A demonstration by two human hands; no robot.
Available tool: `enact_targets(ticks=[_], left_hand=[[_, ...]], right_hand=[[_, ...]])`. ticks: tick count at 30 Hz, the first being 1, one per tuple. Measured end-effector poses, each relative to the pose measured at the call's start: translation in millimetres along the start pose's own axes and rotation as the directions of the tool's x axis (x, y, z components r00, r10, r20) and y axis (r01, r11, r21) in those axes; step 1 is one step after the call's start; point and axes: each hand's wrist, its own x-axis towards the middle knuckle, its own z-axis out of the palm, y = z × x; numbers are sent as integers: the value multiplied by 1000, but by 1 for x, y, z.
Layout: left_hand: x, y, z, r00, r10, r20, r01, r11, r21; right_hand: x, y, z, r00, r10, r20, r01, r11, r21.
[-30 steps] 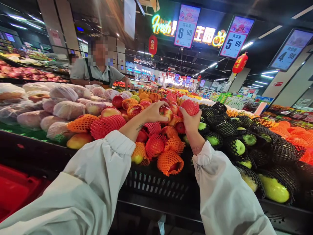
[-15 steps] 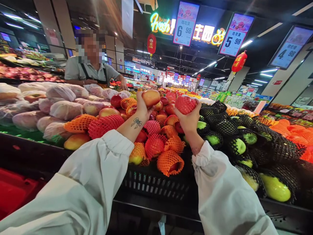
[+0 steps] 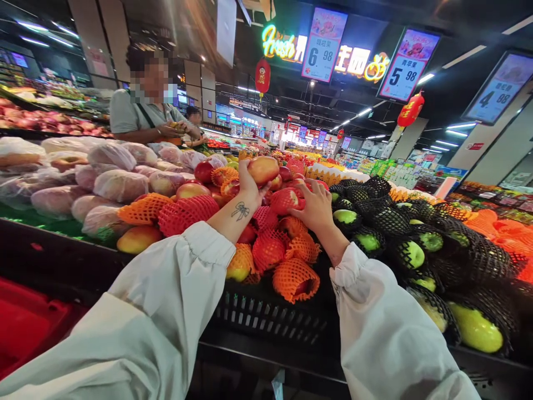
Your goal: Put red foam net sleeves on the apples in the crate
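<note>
My left hand (image 3: 250, 189) is closed around a bare red-and-yellow apple (image 3: 263, 170), held just above the heap. Beside it, my right hand (image 3: 314, 205) curls its fingers over an apple in a red foam net (image 3: 285, 201), low among the heaped apples. Around both hands lie red apples, some bare and some in orange or red foam nets. At the front of the heap sits an apple in an orange net (image 3: 296, 280), with another in a red net (image 3: 268, 253) behind it.
Green apples in black nets (image 3: 411, 251) fill the right side. Film-wrapped fruit (image 3: 120, 186) lies at left. A black slotted crate wall (image 3: 266, 316) edges the front. A worker (image 3: 145, 119) in an apron stands behind the display, hands together. Price signs (image 3: 325, 44) hang overhead.
My right hand has lowered and shifted left with the red-netted apple, down to the heap. My left hand still holds its apple. The worker's hands have come together around something yellowish.
</note>
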Motion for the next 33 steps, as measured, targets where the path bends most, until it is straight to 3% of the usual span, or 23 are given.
enact_targets(ticks=[6,10,15,19,24,26,29,33], left_hand=[[-6,2,2,1000,-11,-8,11,1000,-29],[-8,1,3,999,-10,31,8,997,72],[-6,-9,0,976,18,217,-71,968,240],[-10,-14,-4,892,1,452,-189,909,372],[-15,-18,-8,691,-6,722,-473,751,460],[-16,-23,-6,666,-22,746,-507,720,474],[-15,-27,1,671,36,740,-541,707,456],[-24,-1,15,624,171,763,-720,507,474]], right_hand=[[0,2,2,990,-128,65,124,990,61],[3,4,5,995,-97,-35,101,986,133],[7,8,11,976,-48,-213,110,950,293],[6,7,13,960,-16,-281,119,928,353],[2,5,8,981,13,-194,56,936,347],[2,6,6,981,60,-184,3,946,325],[5,6,4,956,127,-263,-36,945,326],[4,5,2,903,235,-359,-77,912,403]])
